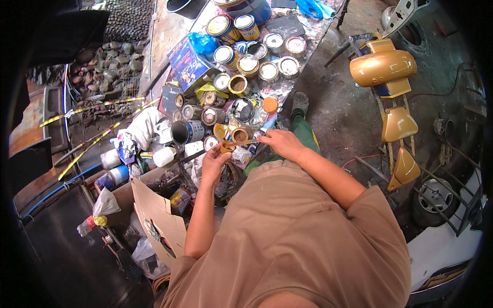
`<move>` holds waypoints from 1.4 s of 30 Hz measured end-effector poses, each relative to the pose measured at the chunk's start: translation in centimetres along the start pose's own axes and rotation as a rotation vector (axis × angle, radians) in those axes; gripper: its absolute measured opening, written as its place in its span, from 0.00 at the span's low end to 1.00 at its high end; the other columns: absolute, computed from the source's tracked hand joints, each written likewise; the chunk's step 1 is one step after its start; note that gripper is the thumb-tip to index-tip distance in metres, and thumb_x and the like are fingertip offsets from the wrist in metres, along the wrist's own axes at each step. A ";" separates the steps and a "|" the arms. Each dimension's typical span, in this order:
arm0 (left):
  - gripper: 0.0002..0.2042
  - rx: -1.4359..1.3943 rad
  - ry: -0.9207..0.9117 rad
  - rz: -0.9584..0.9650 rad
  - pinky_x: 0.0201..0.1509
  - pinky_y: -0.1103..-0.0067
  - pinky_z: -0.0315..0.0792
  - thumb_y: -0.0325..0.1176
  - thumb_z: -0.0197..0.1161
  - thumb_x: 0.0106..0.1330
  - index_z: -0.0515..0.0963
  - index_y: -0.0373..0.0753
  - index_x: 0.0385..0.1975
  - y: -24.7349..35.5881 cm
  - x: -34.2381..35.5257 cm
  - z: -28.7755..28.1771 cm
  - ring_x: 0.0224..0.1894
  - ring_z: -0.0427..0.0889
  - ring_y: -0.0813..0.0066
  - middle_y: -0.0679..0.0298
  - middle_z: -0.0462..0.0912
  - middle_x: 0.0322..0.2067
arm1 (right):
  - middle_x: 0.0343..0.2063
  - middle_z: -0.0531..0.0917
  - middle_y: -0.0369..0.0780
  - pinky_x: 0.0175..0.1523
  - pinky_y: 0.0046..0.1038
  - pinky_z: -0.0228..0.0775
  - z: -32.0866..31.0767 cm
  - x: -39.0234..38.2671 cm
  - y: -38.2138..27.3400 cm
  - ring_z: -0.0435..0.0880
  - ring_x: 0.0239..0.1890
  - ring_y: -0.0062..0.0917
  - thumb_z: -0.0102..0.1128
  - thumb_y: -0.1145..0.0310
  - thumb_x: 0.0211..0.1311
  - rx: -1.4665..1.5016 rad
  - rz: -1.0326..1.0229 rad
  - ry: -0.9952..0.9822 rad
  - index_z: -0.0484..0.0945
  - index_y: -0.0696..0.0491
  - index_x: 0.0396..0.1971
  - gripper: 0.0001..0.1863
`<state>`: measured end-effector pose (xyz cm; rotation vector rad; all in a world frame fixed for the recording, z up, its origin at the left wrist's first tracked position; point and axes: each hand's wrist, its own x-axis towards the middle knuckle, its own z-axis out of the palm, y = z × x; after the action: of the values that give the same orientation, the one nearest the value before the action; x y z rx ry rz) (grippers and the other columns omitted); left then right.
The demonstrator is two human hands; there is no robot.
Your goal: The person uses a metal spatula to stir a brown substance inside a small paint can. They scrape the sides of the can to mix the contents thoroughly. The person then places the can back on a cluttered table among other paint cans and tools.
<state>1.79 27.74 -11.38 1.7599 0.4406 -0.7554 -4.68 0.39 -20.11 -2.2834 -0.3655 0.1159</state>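
At the near edge of a paint-littered table, my left hand (212, 163) is closed around a small cup (225, 149) with yellow-brown stuff in it. My right hand (281, 143) grips one end of a thin flat stirring stick (243, 143); its other end reaches to the cup's mouth. Just beyond the stick stands an open can (240, 134) with brown contents. A dark open can (181, 132) sits to the left of it, and an orange lid (270, 104) lies farther back. The fingertips on the stick are partly hidden.
Many paint cans, such as a white-lidded one (288, 67), crowd the table (321, 32). Gold-painted motorcycle parts (382, 68) rest on a stand at right, near a wheel (435, 197). Cardboard (162, 218) and a tied plastic bag (106, 203) are at left.
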 end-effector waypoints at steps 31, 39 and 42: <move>0.24 0.290 -0.140 0.137 0.58 0.77 0.74 0.18 0.68 0.60 0.78 0.34 0.59 2.2 0.2 -1.5 0.49 0.82 0.75 0.63 0.84 0.47 | 0.38 0.85 0.40 0.40 0.45 0.76 -2.7 3.6 0.5 0.85 0.39 0.44 0.52 0.65 0.70 0.092 0.052 -0.223 0.80 0.39 0.51 0.13; 0.24 0.258 -0.100 0.178 0.59 0.77 0.73 0.17 0.66 0.59 0.78 0.34 0.58 1.8 0.3 -1.5 0.51 0.81 0.74 0.62 0.84 0.49 | 0.37 0.86 0.43 0.45 0.45 0.76 -0.7 3.3 1.4 0.85 0.41 0.45 0.51 0.56 0.76 0.307 0.174 -0.308 0.80 0.44 0.54 0.16; 0.24 0.242 -0.096 0.198 0.59 0.77 0.73 0.17 0.66 0.59 0.77 0.34 0.58 1.3 0.3 -1.6 0.52 0.81 0.74 0.62 0.83 0.50 | 0.29 0.84 0.40 0.40 0.38 0.75 -0.2 3.3 1.6 0.84 0.33 0.36 0.49 0.56 0.77 0.455 0.219 -0.398 0.80 0.47 0.54 0.16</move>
<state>3.32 28.82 -10.38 1.9483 0.1104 -0.7714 -1.17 0.19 -21.05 -1.8314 -0.2563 0.6998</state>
